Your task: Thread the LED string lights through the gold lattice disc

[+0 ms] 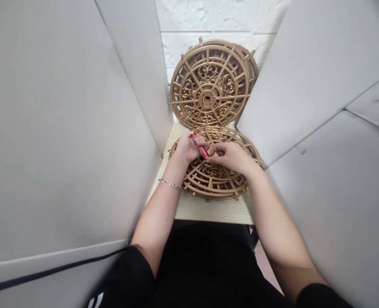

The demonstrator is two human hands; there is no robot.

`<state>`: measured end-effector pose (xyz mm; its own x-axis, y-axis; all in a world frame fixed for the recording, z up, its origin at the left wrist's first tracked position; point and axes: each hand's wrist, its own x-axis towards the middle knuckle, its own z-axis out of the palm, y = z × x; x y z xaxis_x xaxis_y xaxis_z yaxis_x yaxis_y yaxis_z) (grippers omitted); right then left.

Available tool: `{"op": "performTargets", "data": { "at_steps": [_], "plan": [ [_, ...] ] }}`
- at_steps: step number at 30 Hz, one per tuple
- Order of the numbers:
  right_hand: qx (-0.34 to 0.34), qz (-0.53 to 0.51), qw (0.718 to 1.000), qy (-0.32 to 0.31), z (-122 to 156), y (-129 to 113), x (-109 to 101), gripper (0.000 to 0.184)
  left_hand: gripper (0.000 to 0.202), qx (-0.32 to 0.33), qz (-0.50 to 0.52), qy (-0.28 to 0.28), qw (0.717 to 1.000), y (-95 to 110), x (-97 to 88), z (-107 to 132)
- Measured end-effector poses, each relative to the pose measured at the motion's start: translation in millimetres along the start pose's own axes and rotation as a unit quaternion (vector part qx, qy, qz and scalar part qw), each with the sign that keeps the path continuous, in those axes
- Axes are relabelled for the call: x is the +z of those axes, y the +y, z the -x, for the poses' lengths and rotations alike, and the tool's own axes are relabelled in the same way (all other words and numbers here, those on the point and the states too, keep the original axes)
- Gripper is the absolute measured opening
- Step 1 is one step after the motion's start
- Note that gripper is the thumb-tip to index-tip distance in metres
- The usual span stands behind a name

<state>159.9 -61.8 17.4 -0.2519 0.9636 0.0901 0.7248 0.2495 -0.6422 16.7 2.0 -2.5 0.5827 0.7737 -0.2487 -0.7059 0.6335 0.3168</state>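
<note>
Gripping red tube [200,146], probably light and stiff, best held mid-length, with left hand [188,147] over lower gold wheel [210,196]; curling right hand [232,155], cannot tell around what.

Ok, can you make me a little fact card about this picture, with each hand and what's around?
Left hand: the hand holds a red stick
Right hand: the hand has its fingertips by the stick's lower end; touching, can't tell
Under the hands: gold lattice discs, lying on a pale tabletop
Behind: more gold discs, upright near a white wall
Left wrist: silver chain bracelet
</note>
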Motion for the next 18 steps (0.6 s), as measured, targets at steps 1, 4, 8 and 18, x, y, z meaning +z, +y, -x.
{"op": "performTargets", "data": {
  "at_steps": [1,4,8,18],
  "plan": [
    [-0.001,0.001,1.000,-0.003,-0.1,0.1,0.2,0.026,0.021,0.000,-0.007,0.004,1.000,-0.1,0.3,0.1],
    [-0.002,0.014,1.000,-0.002,-0.3,-0.1,0.7,0.023,0.023,0.003,-0.019,0.014,1.000,0.0,0.7,-0.1],
    [-0.005,0.039,0.999,0.010,-0.5,-0.7,0.7,0.022,0.025,-0.001,-0.022,0.019,1.000,-0.1,1.5,-0.4],
    [-0.031,0.017,0.999,-0.011,-0.9,2.5,1.1,0.013,0.031,0.004,-0.055,0.010,0.998,0.4,2.0,0.1]
  ]
}}
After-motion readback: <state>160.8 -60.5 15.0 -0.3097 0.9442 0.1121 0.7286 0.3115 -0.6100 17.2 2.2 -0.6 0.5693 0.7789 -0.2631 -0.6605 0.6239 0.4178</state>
